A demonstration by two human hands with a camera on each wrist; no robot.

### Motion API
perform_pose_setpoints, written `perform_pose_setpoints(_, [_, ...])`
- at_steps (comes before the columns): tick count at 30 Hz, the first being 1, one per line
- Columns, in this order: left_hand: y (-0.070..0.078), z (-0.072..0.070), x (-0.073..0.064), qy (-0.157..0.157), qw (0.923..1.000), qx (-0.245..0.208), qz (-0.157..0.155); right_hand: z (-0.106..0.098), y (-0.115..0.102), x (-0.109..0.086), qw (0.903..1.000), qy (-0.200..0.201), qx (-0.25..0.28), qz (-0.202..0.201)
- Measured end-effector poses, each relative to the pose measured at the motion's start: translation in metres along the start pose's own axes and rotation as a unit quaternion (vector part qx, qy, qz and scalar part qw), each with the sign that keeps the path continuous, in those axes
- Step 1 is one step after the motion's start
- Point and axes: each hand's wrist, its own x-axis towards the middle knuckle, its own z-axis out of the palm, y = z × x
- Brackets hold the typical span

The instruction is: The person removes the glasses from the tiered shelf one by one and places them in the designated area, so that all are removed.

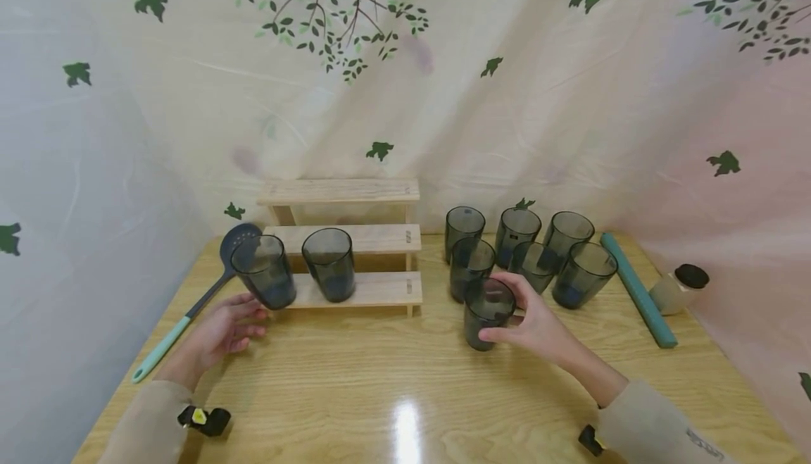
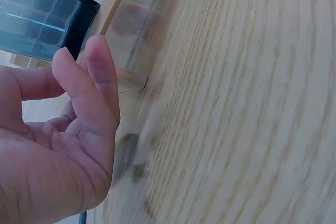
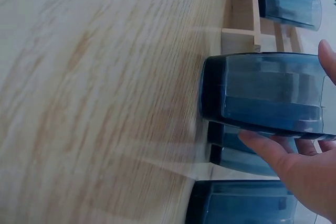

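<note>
My right hand (image 1: pixel 532 323) grips a grey drinking glass (image 1: pixel 481 320) in front of a group of similar glasses. Its thumb and fingers curve round the sides, and the glass is upright; I cannot tell whether its base touches the table. Near the lowest step of a wooden three-step rack (image 1: pixel 380 291), my left hand (image 1: pixel 218 334) has loosely bent fingers and holds nothing. Its fingertips are close to the base of a left-hand glass (image 1: pixel 262 274); contact is unclear. Another glass (image 1: pixel 329 267) stands to the right on that step.
Several glasses, including a rear one (image 1: pixel 464 228), stand right of the rack. A slotted ladle (image 1: pixel 209 288) lies at the left. To the right are a teal bar (image 1: pixel 638 291) and a dark-lidded jar (image 1: pixel 671 291). A leaf-patterned cloth (image 1: pixel 443 119) hangs behind the table.
</note>
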Motion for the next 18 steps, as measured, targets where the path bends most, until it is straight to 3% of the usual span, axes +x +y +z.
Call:
perform_pose_setpoints(11, [-0.0007, -0.0012, -0.0007, 0.000, 1.0000, 0.001, 0.000, -0.0084, 0.0071, -0.0035, 0.9988, -0.040, 0.025, -0.015])
perform_pose_setpoints(18, [-0.0013, -0.0020, 0.0005, -0.002, 1.0000, -0.008, -0.003, -0.0065, 0.0077, -0.0026, 0.9992, -0.033, 0.022, -0.001])
